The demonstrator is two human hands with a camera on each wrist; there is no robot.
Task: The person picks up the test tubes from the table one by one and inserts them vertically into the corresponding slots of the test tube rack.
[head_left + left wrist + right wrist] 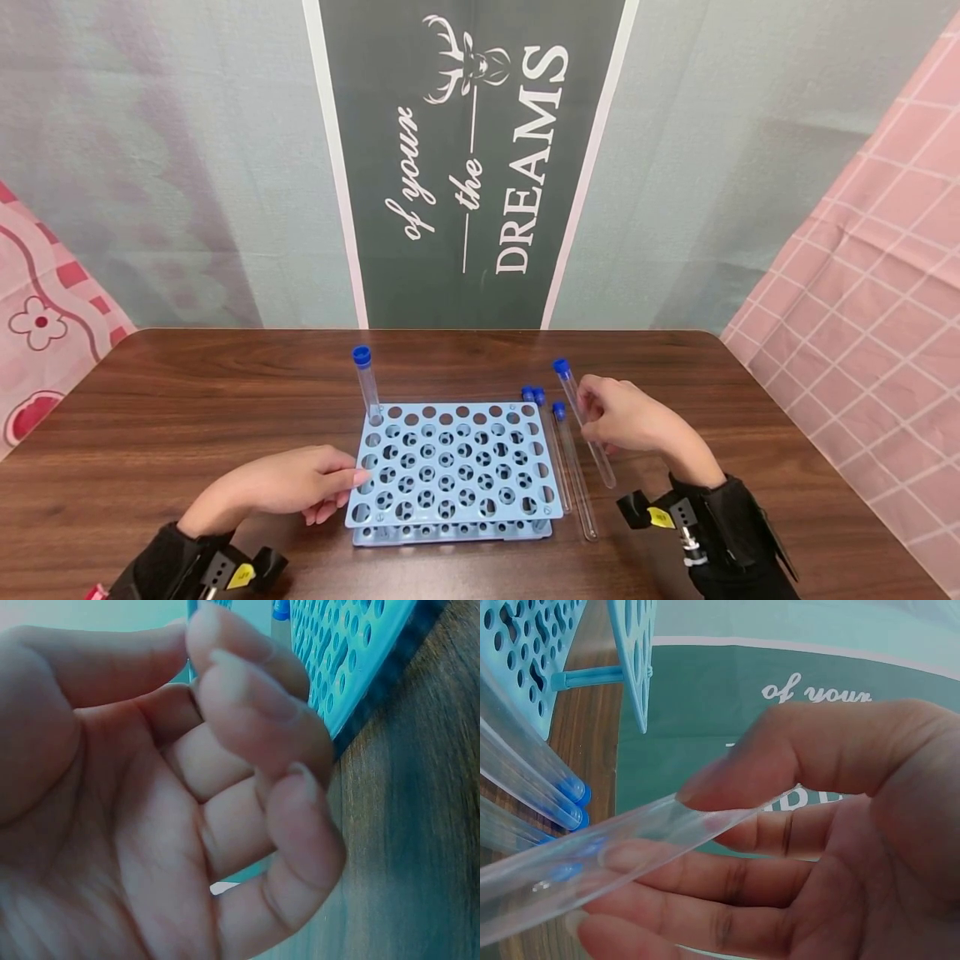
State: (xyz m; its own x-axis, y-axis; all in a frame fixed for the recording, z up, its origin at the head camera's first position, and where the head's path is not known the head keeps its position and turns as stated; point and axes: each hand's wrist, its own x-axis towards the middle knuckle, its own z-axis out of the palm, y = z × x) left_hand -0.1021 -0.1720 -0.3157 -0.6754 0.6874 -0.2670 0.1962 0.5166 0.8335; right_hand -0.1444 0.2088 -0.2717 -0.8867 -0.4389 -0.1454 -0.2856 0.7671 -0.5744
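A light blue test tube rack [420, 518] with rows of round holes stands on the table, its upper plate raised over a lower one. My left hand [288, 483] pinches the rack's left edge between thumb and index finger; the other fingers curl beside it. One clear test tube [367, 386] with a blue cap stands in the back left corner hole. To the right of the rack, my right hand [630, 417] holds another blue-capped test tube [598, 454] between thumb and fingers, slanted with its cap up and away. In the right wrist view, the thumb presses on this tube's clear wall [547, 889].
Three more blue-capped test tubes [576, 475] lie along the rack's right side, between it and my right hand. The brown wooden table [225, 400] ends at a patterned cloth backdrop [465, 300]. Pink gridded cloth [885, 275] hangs at the right.
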